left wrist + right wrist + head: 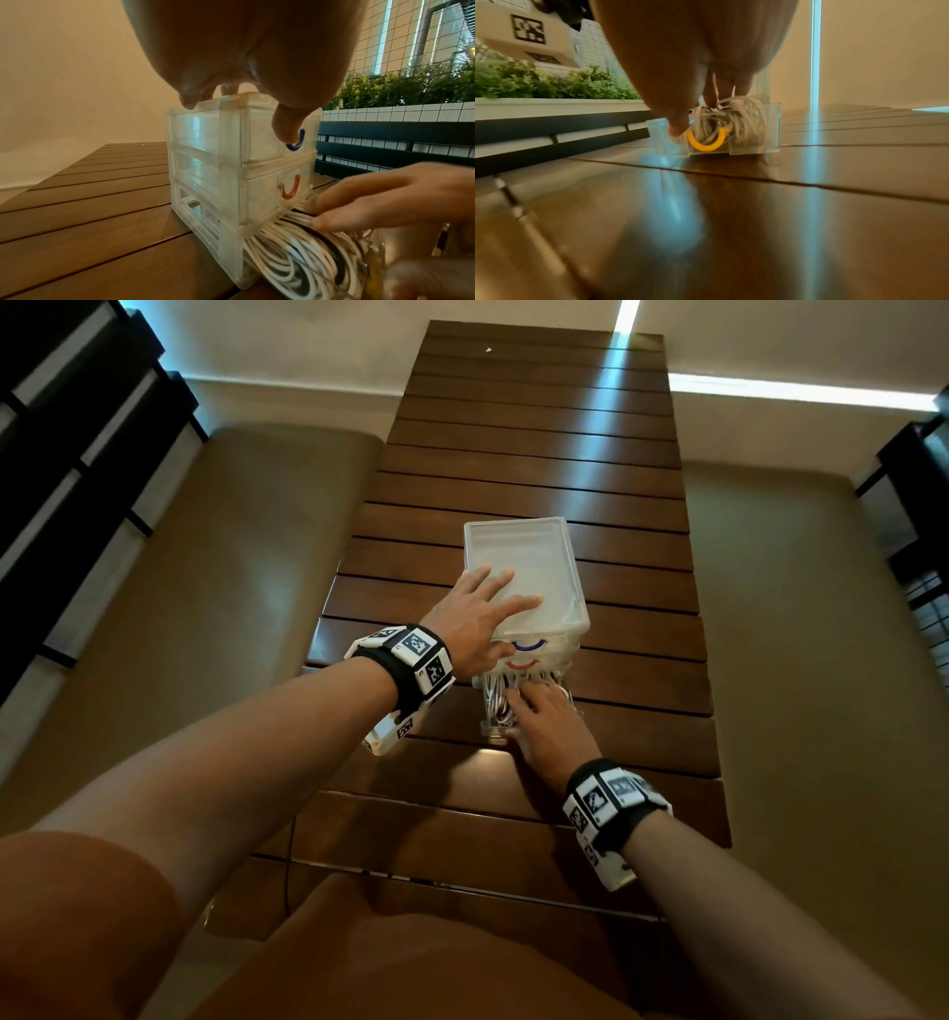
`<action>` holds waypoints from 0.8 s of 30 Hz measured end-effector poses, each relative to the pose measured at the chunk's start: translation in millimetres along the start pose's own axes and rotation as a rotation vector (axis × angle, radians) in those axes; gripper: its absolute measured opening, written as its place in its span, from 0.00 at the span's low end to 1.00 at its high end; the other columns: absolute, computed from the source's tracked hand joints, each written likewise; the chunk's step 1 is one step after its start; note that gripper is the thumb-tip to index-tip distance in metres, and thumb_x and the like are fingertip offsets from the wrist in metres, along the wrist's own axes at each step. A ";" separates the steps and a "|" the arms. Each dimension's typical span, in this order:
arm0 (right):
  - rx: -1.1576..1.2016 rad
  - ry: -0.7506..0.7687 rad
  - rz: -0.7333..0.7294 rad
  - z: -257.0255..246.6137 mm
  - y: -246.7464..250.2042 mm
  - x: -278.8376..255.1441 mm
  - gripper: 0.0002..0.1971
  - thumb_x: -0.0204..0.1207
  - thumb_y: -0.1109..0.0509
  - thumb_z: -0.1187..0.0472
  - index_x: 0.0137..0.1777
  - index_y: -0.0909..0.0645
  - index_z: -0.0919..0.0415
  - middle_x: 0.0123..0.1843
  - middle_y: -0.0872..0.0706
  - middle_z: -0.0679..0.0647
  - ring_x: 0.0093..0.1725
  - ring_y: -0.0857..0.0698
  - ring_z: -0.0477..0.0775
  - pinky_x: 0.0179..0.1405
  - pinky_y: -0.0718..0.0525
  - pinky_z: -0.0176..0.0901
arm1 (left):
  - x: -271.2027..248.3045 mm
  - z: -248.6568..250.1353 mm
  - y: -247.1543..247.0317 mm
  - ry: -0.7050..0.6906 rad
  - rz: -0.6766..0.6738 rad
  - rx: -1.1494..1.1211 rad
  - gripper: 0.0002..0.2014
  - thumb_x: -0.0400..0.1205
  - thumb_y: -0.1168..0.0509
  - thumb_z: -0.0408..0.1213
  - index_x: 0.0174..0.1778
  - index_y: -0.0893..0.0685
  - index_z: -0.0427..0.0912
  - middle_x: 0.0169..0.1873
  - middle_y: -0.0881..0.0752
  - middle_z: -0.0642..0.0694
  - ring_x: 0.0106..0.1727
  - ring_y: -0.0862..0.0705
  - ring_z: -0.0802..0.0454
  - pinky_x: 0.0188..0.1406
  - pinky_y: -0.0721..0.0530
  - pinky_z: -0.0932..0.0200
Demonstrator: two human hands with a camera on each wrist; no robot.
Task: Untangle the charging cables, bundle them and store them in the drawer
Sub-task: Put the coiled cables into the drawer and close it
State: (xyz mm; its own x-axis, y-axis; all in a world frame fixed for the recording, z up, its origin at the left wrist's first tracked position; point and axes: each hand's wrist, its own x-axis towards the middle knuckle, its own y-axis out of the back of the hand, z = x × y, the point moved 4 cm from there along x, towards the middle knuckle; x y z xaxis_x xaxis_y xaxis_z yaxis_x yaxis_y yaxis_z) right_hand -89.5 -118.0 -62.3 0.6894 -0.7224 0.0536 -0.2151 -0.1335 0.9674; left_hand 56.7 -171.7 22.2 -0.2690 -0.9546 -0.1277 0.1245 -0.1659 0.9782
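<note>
A clear plastic drawer unit (518, 546) stands on the wooden slatted table (539, 428). My left hand (488, 624) lies flat on its lid with fingers spread, the thumb (285, 125) resting on the top drawer's front beside the blue handle (298, 142). Below it is a shut drawer with a red handle (290, 188). The bottom drawer (754, 146), with a yellow handle (704, 142), is pulled out and holds coiled white charging cables (290, 253). My right hand (544, 719) presses its straight fingers down on the cables (495, 698), and its thumb (677, 125) touches the drawer's front.
Beige cushioned benches (246, 567) run along both long sides of the table. A black railing (385, 146) with a white tiled ledge and a green hedge (539, 83) behind it stands to one side. The table's near edge (462, 886) is close to my body.
</note>
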 end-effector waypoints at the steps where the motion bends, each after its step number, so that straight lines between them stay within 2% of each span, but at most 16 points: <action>1: -0.017 -0.001 0.066 0.9 1.3 -6.1 0.27 0.68 0.21 0.62 0.67 0.21 0.65 0.64 0.18 0.65 0.66 0.20 0.66 0.72 0.24 0.62 | -0.3 0.2 -0.2 0.001 -0.001 0.000 0.36 0.81 0.34 0.50 0.83 0.44 0.60 0.84 0.46 0.41 0.84 0.53 0.37 0.83 0.52 0.39; 4: -0.024 -0.066 0.162 7.1 1.1 -17.9 0.26 0.66 0.20 0.66 0.64 0.21 0.68 0.61 0.17 0.66 0.62 0.17 0.66 0.67 0.19 0.58 | 0.2 -0.6 -1.0 -0.002 -0.001 -0.009 0.36 0.81 0.34 0.51 0.82 0.44 0.60 0.84 0.47 0.41 0.84 0.53 0.37 0.83 0.52 0.39; 7: -0.024 -0.075 0.114 10.5 -2.9 -13.7 0.24 0.64 0.20 0.69 0.61 0.20 0.69 0.57 0.17 0.65 0.55 0.15 0.65 0.53 0.11 0.54 | 0.0 -0.9 -1.9 -0.006 -0.007 -0.013 0.36 0.81 0.34 0.51 0.82 0.43 0.60 0.84 0.47 0.41 0.84 0.53 0.37 0.83 0.51 0.38; 8: -0.019 -0.074 0.073 10.1 -4.1 -11.2 0.23 0.65 0.21 0.70 0.61 0.20 0.70 0.56 0.17 0.66 0.55 0.15 0.66 0.51 0.11 0.55 | 0.4 -1.3 -1.8 -0.007 -0.007 -0.018 0.36 0.81 0.34 0.51 0.82 0.43 0.60 0.84 0.47 0.41 0.84 0.53 0.37 0.83 0.51 0.37; 11: 0.011 -0.090 -0.036 7.7 -6.8 -5.9 0.22 0.71 0.33 0.70 0.67 0.23 0.71 0.64 0.20 0.68 0.66 0.20 0.68 0.60 0.15 0.62 | 2.9 -3.4 -1.6 -0.015 -0.010 -0.033 0.36 0.80 0.33 0.50 0.82 0.43 0.61 0.84 0.46 0.41 0.84 0.53 0.37 0.82 0.50 0.36; 13: 0.023 -0.098 -0.056 7.6 -6.0 -1.8 0.23 0.73 0.35 0.71 0.69 0.25 0.71 0.67 0.21 0.69 0.70 0.23 0.69 0.67 0.19 0.63 | 4.2 -4.1 -1.7 -0.028 -0.016 -0.038 0.36 0.80 0.33 0.49 0.82 0.42 0.61 0.84 0.46 0.41 0.84 0.53 0.37 0.82 0.49 0.36; 15: 0.019 -0.085 -0.026 7.0 -1.5 -1.2 0.22 0.74 0.35 0.70 0.70 0.24 0.69 0.68 0.21 0.67 0.71 0.24 0.67 0.70 0.22 0.62 | 4.4 -4.5 -1.9 -0.037 -0.011 -0.059 0.36 0.80 0.32 0.49 0.82 0.42 0.60 0.84 0.46 0.41 0.84 0.53 0.37 0.82 0.50 0.36; 17: 0.083 -0.121 0.080 11.7 5.7 -8.1 0.23 0.75 0.33 0.67 0.71 0.24 0.63 0.69 0.21 0.62 0.69 0.23 0.63 0.69 0.22 0.60 | 2.4 -6.6 -2.4 -0.046 0.017 -0.102 0.39 0.79 0.31 0.49 0.83 0.44 0.60 0.85 0.49 0.41 0.84 0.55 0.37 0.82 0.50 0.36; 18: 0.181 -0.199 0.163 16.1 11.6 -14.1 0.24 0.76 0.32 0.64 0.73 0.24 0.59 0.69 0.21 0.59 0.68 0.23 0.60 0.68 0.22 0.58 | -1.6 -8.0 -2.2 -0.045 0.045 -0.140 0.42 0.77 0.30 0.50 0.83 0.47 0.60 0.85 0.51 0.41 0.85 0.57 0.38 0.82 0.50 0.36; 20: 0.448 -0.475 0.270 33.3 21.7 -26.1 0.27 0.79 0.31 0.58 0.78 0.30 0.54 0.71 0.26 0.57 0.69 0.26 0.55 0.69 0.24 0.49 | -11.0 -15.7 -8.1 0.051 0.156 -0.305 0.55 0.70 0.24 0.54 0.84 0.55 0.55 0.85 0.58 0.42 0.84 0.62 0.41 0.81 0.52 0.36; 21: 0.573 -0.627 0.241 42.3 23.3 -29.5 0.31 0.79 0.30 0.55 0.80 0.35 0.54 0.74 0.29 0.58 0.71 0.27 0.55 0.70 0.27 0.46 | -17.0 -21.2 -16.5 0.144 0.199 -0.437 0.61 0.65 0.21 0.54 0.84 0.58 0.52 0.85 0.60 0.42 0.84 0.63 0.43 0.81 0.53 0.37; 22: 0.663 -0.744 0.168 50.7 22.3 -29.1 0.35 0.78 0.29 0.52 0.83 0.40 0.54 0.77 0.32 0.59 0.74 0.29 0.56 0.71 0.29 0.47 | -24.8 -23.9 -24.1 0.260 0.223 -0.567 0.66 0.61 0.18 0.53 0.84 0.59 0.50 0.85 0.60 0.43 0.85 0.62 0.45 0.82 0.53 0.39; 24: 0.757 -0.820 0.009 60.8 22.1 -19.6 0.43 0.75 0.26 0.47 0.85 0.46 0.52 0.80 0.33 0.59 0.77 0.31 0.58 0.75 0.30 0.54 | -32.4 -29.3 -56.3 0.498 0.170 -0.769 0.68 0.59 0.16 0.50 0.85 0.58 0.48 0.85 0.54 0.44 0.85 0.54 0.47 0.82 0.47 0.41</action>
State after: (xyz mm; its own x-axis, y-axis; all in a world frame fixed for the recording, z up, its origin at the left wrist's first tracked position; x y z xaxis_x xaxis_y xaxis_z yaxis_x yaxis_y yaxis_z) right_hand -149.7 -148.0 -57.0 0.0806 -0.9172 -0.3903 -0.7767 -0.3032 0.5521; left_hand 86.4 -138.8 -33.6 0.2293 -0.9476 -0.2224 0.7710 0.0374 0.6357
